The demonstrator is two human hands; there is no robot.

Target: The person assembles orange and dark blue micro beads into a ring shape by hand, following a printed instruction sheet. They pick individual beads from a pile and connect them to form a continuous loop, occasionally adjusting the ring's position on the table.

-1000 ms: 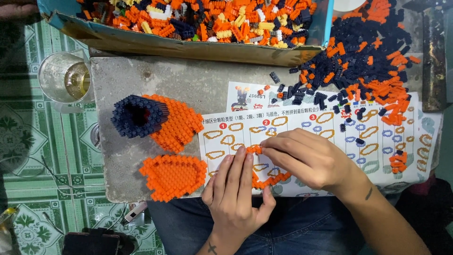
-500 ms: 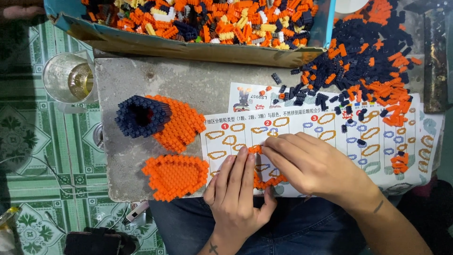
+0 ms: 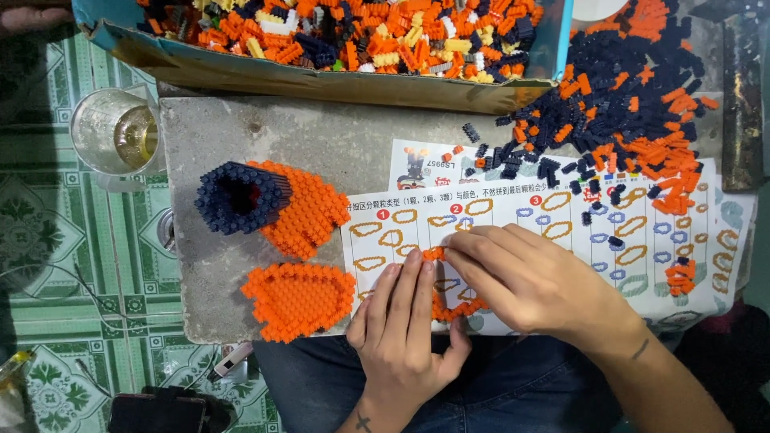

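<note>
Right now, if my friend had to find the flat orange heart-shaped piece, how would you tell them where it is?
Start at the grey slab and go to its near edge, just beside the left hand. The flat orange piece lies there alone. Unlike the orange piece above it, no dark blue tube is attached.

grey slab (image 3: 321, 144) | instruction sheet (image 3: 561, 232) | loose bricks (image 3: 634, 120) | orange brick plate (image 3: 298, 298)

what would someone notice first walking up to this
Most likely the two hands, left hand and right hand, pressed together over a thin orange brick ring on the instruction sheet at the slab's near edge. Next, the loose orange and navy brick pile spilling at upper right. Left of the hands sit a flat orange piece and a navy tube joined to another orange part.
</note>
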